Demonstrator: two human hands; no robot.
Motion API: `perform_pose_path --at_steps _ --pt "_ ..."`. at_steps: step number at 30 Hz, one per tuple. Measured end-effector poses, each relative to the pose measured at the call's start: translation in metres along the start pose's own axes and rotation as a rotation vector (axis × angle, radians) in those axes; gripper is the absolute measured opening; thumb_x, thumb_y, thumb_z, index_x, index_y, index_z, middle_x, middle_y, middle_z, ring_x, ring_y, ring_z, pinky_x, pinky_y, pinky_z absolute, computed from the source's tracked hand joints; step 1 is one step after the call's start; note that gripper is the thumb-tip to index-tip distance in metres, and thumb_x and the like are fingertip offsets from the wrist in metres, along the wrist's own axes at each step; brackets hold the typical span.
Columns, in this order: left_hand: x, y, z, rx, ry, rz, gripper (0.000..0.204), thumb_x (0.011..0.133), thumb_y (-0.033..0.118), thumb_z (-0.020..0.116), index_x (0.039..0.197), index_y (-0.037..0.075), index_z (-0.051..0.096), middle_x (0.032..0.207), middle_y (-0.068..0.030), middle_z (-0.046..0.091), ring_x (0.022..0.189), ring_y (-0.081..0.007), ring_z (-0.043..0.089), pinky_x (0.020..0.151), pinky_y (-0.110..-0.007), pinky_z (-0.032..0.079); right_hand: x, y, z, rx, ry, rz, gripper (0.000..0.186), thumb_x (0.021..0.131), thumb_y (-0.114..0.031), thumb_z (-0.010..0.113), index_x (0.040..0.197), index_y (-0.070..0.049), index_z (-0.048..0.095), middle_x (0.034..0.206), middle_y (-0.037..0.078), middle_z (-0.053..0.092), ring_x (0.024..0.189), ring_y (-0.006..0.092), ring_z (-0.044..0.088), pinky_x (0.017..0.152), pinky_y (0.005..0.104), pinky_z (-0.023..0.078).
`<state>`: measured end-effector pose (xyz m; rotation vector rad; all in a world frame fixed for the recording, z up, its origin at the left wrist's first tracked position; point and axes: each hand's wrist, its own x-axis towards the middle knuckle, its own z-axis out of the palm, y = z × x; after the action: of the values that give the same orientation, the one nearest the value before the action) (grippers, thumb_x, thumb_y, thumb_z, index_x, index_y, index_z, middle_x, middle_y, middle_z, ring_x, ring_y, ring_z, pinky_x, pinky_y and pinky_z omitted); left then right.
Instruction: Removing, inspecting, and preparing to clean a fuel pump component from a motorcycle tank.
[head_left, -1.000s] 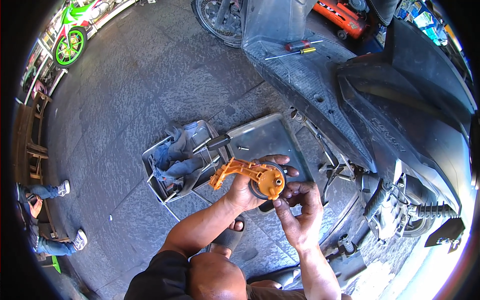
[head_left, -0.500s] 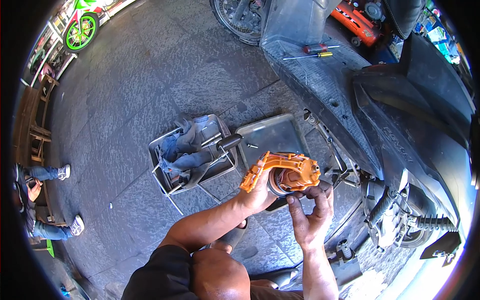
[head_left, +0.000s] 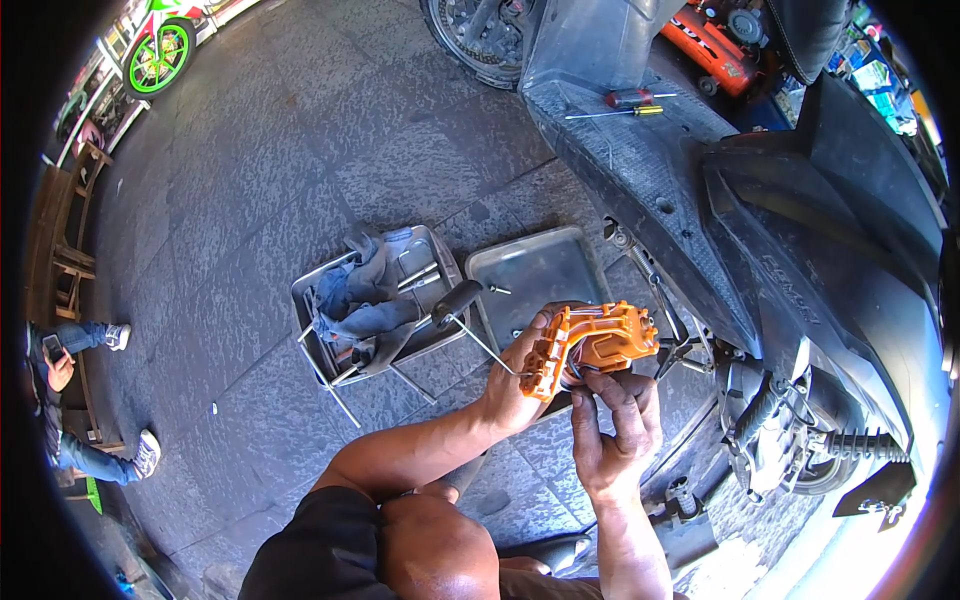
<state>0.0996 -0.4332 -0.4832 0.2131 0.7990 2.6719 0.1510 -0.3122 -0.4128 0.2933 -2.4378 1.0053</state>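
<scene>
Above the trays I hold up an orange plastic housing [head_left: 615,335] with ribbed, toothed edges and thin wires running along its channel. My left hand [head_left: 515,385] is wrapped round its left side and underside; most of those fingers are hidden behind it. At the lower edge of the housing, my right hand [head_left: 618,420] has its thumb and fingers bent close together against the round part and the wires. Whether its fingertips grip a wire or something else is too small to make out.
On the floor ahead stand a tool tray [head_left: 440,262] with blue rags [head_left: 365,300] and tools, and a flat metal tray [head_left: 540,260]. A dark scooter [head_left: 690,200] fills the right side, screwdrivers [head_left: 640,110] on its footboard. A person [head_left: 85,390] sits at far left.
The orange housing has shifted slightly right and turned, showing more of its toothed edge and wires. My right fingers have moved up against its lower edge.
</scene>
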Motion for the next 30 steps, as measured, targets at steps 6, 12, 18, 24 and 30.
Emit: perform_pose_path --at_steps 6,12,18,24,30 --pt "0.000 0.004 0.006 0.045 -0.049 0.077 0.054 0.109 0.041 0.024 0.143 0.002 0.041 0.139 -0.0153 0.054 0.127 -0.0223 0.055 0.110 -0.036 0.042 0.004 -0.003 -0.003 0.099 -0.064 0.066 0.033 0.073 0.006 0.075 0.104 -0.004 0.070 0.090 0.009 0.064 0.083 0.0235 0.062 0.073 0.0328 0.051" --pt "0.004 0.007 0.017 -0.087 -0.039 0.035 0.050 0.110 0.037 0.027 0.144 0.003 0.040 0.143 -0.0161 0.050 0.130 -0.0248 0.053 0.116 -0.039 0.037 -0.001 -0.003 -0.002 0.047 -0.052 0.002 0.032 0.074 0.009 0.073 0.102 -0.006 0.071 0.095 0.009 0.064 0.086 0.0232 0.063 0.077 0.0325 0.051" --pt "0.001 0.007 0.020 -0.293 -0.076 0.010 0.053 0.105 0.037 0.044 0.149 0.006 0.036 0.145 -0.0137 0.049 0.132 -0.0273 0.051 0.114 -0.045 0.040 -0.006 0.002 0.001 -0.035 0.027 -0.080 0.037 0.070 0.008 0.078 0.103 -0.008 0.075 0.095 0.011 0.060 0.087 0.0252 0.063 0.074 0.0334 0.052" --pt "-0.002 0.012 0.021 -0.042 -0.123 -0.016 0.079 0.086 0.019 0.065 0.152 0.006 0.023 0.143 -0.0211 0.048 0.126 -0.0435 0.055 0.108 -0.051 0.046 -0.010 0.002 0.002 -0.080 0.077 -0.142 0.033 0.071 0.010 0.078 0.099 -0.009 0.075 0.097 0.011 0.062 0.087 0.0242 0.062 0.075 0.0321 0.051" --pt "-0.004 0.011 0.020 -0.210 -0.120 -0.033 0.080 0.086 0.019 0.063 0.153 0.007 0.021 0.148 -0.0265 0.042 0.126 -0.0445 0.055 0.109 -0.052 0.044 -0.011 0.004 0.001 -0.048 0.096 -0.205 0.038 0.068 0.004 0.080 0.104 -0.008 0.075 0.101 0.014 0.063 0.091 0.0267 0.064 0.077 0.0344 0.054"
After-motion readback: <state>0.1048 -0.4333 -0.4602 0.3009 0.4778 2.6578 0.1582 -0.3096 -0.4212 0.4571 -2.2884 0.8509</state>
